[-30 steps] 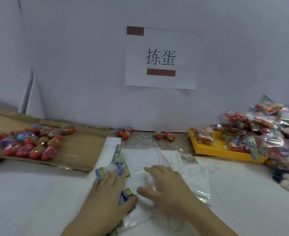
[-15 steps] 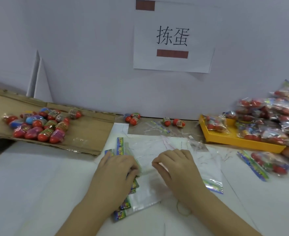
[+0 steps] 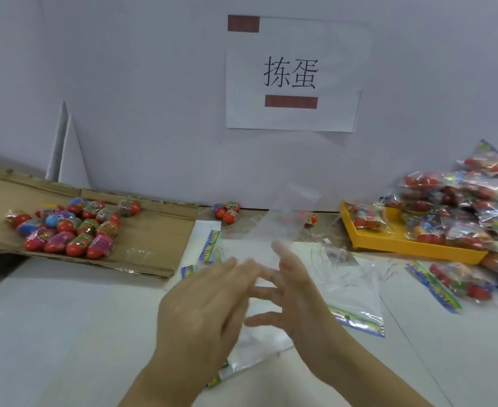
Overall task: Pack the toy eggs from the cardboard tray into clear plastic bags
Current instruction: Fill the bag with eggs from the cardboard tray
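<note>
Several toy eggs (image 3: 71,227), red with coloured wrappers, lie in a heap on the flat cardboard tray (image 3: 154,248) at the left. My left hand (image 3: 203,306) and my right hand (image 3: 294,295) are raised in the middle, fingers straight and spread, fingertips close together. One clear plastic bag (image 3: 286,218) stands up between them, pressed between the fingers, its top blurred. Below the hands a stack of empty clear bags (image 3: 350,289) with colourful header strips lies on the white table.
A yellow tray (image 3: 403,245) at the right carries a pile of packed bags (image 3: 462,207); one packed bag (image 3: 447,280) lies in front of it. Loose eggs (image 3: 227,211) sit by the back wall. A paper sign (image 3: 292,74) hangs above.
Both hands have lifted off the bag stack, and their fingers have straightened from curled. A single clear bag has come up with them and now stands between the fingers.
</note>
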Demonstrator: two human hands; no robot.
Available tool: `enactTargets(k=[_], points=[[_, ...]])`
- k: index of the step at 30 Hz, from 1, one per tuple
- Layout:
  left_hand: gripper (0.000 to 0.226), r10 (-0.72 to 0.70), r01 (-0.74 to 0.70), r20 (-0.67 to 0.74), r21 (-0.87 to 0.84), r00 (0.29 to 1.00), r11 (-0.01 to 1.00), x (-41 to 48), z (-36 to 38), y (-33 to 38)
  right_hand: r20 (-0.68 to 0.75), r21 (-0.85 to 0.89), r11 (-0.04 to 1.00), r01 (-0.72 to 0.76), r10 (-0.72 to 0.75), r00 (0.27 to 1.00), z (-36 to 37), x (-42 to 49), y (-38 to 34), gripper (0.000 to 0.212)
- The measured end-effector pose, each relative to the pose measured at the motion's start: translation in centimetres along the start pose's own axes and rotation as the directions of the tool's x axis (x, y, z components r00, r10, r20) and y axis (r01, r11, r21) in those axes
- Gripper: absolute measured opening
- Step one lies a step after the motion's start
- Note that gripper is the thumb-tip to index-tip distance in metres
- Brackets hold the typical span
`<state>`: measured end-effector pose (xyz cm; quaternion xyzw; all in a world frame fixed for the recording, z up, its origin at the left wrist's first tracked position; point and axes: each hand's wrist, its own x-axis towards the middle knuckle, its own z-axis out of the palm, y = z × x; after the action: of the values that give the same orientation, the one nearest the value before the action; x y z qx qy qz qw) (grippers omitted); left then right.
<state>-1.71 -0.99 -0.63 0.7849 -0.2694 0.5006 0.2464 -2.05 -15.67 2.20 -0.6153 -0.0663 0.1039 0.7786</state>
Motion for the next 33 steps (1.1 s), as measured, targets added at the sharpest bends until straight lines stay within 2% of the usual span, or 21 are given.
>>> enactTargets(k=[2,4,6,8,9,10,12,13,14,15,16,19,23,27,33], points=[[0.022,0.133,-0.131,0.090,-0.033,0.987,0.991,0.0,0.2,0.1,-0.038,0.074,0.997,0.022,-0.019,0.999,0.1,-0.2,-0.2,0.083],[0.019,0.137,-0.115,0.166,-0.140,0.977,0.983,0.0,-0.1,0.4,-0.152,0.088,0.995,0.043,-0.030,0.988,-0.7,-0.2,-0.4,0.052],[0.017,0.038,0.025,0.166,-0.363,0.985,0.931,-0.1,-0.6,0.8,-0.178,0.096,0.995,0.030,-0.012,0.984,-1.3,-0.1,-0.8,0.024],[0.018,-0.202,0.226,0.107,-0.573,0.974,0.788,0.0,-1.0,0.9,-0.120,0.095,0.995,0.003,0.008,0.993,-1.7,0.1,-1.0,0.021],[0.020,-0.369,0.345,0.104,-0.646,0.924,0.681,0.3,-1.2,0.9,-0.080,0.086,0.996,-0.005,0.011,0.997,-1.8,0.2,-1.1,0.021],[0.024,-0.531,0.460,0.123,-0.683,0.838,0.567,0.7,-1.3,0.7,-0.037,0.075,0.997,-0.005,0.008,0.999,-1.9,0.2,-1.2,0.024],[0.047,-0.732,0.677,0.275,-0.658,0.624,0.330,1.4,-1.0,-0.1,0.024,0.044,0.999,0.002,-0.003,1.000,-1.9,0.3,-1.1,0.029],[0.060,-0.750,0.763,0.421,-0.624,0.510,0.169,1.6,-0.8,-0.5,0.038,0.032,0.999,0.009,-0.011,0.999,-1.9,0.3,-0.9,0.029],[0.064,-0.718,0.814,0.564,-0.581,0.408,0.007,1.8,-0.6,-0.8,0.047,0.023,1.000,0.018,-0.019,0.999,-1.9,0.3,-0.8,0.029],[0.060,-0.662,0.838,0.668,-0.535,0.341,-0.108,1.9,-0.5,-0.9,0.049,0.014,1.000,0.026,-0.026,0.998,-1.9,0.3,-0.6,0.028],[0.052,-0.614,0.848,0.723,-0.505,0.317,-0.158,1.9,-0.5,-0.8,0.044,0.007,0.999,0.033,-0.034,0.998,-1.8,0.2,-0.6,0.028],[0.032,-0.606,0.839,0.728,-0.516,0.321,-0.175,1.8,-0.3,-0.4,-0.030,-0.014,0.999,0.050,-0.050,0.998,-1.7,0.2,-0.7,0.042],[0.029,-0.670,0.838,0.666,-0.532,0.328,-0.119,1.6,-0.2,-0.4,-0.101,-0.037,0.998,0.059,-0.062,0.993,-1.8,0.2,-1.0,0.062],[0.029,-0.679,0.818,0.627,-0.571,0.382,-0.067,1.9,-0.4,-0.2,-0.113,-0.042,0.998,0.054,-0.058,0.992,-1.6,0.2,-0.9,0.056],[0.019,-0.693,0.798,0.602,-0.599,0.396,-0.065,2.1,-0.3,-0.1,-0.100,-0.061,0.996,0.062,-0.068,0.993,-1.4,0.1,-0.8,0.050]])
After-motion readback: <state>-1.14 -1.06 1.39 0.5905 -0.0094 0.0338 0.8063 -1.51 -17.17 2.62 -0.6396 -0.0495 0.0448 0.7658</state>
